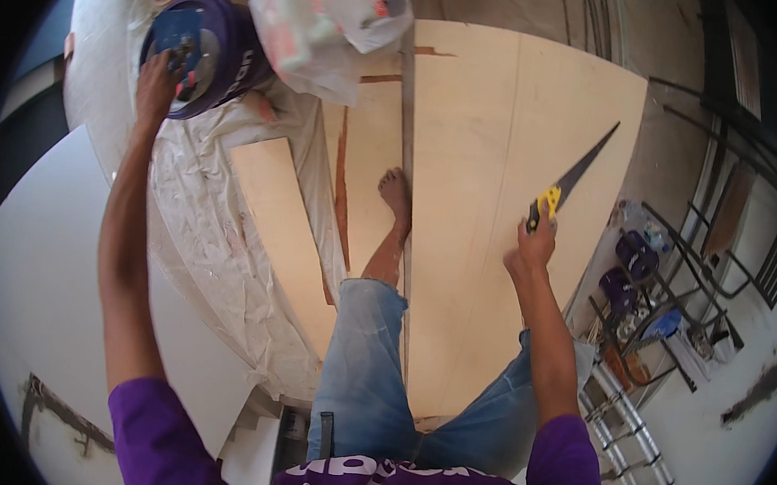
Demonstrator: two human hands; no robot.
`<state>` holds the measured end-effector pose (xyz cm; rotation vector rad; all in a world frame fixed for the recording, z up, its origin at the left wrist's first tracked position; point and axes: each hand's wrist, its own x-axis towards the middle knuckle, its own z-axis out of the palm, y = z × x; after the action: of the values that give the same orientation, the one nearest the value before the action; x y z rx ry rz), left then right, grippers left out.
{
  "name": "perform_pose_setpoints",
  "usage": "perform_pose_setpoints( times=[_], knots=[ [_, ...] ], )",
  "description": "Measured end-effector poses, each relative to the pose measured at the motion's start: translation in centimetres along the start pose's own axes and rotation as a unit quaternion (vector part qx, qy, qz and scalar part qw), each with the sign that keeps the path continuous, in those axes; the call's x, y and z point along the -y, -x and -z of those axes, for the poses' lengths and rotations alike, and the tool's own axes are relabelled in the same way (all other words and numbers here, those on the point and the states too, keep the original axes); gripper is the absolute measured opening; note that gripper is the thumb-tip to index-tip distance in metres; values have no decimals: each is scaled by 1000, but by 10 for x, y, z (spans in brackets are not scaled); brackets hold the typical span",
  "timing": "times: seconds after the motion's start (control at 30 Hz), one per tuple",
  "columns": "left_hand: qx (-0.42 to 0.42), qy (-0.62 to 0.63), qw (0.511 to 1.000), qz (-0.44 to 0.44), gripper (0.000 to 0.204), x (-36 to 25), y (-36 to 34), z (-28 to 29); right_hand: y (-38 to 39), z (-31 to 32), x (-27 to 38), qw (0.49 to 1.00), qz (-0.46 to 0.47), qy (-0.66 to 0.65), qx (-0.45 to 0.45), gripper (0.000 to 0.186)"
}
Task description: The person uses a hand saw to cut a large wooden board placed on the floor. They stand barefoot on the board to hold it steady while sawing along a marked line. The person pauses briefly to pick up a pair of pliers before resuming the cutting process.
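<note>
My right hand (537,239) is closed around the yellow and black handle of a handsaw (578,173). The saw's dark blade slants up to the right over a large pale plywood sheet (460,247). Far to the left, my left arm stretches out to a purple bucket (243,63). My left hand (156,82) is at the bucket's top, its fingers curled at a small dark object among things there. What those fingers hold is too small to make out. A blue flat piece (176,28) also lies at the bucket's top.
A white plastic bag (318,30) stands beside the bucket. A narrow plywood strip (274,198) lies on a crumpled drop sheet (216,266). My bare foot (394,193) rests on another plywood piece. Metal frames (703,255), purple pots (635,253) and a ladder (632,431) are at right.
</note>
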<state>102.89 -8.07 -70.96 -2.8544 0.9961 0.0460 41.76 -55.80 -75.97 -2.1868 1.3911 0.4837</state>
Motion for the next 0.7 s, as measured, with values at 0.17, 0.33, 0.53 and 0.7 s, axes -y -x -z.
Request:
perform_pose_setpoints(
  times=[0.17,0.33,0.53,0.7],
  knots=[
    [-54,79,994,-59,37,-76,36,66,-36,-22,-35,991,-26,126,36,72],
    [140,411,897,90,33,-212,119,71,-20,-24,-39,943,42,329,-2,66],
    [143,683,712,85,29,-426,177,46,32,-16,25,776,-261,-261,511,81],
    [230,647,685,-244,63,-527,197,34,34,-20,12,577,-280,-639,426,61]
  ],
)
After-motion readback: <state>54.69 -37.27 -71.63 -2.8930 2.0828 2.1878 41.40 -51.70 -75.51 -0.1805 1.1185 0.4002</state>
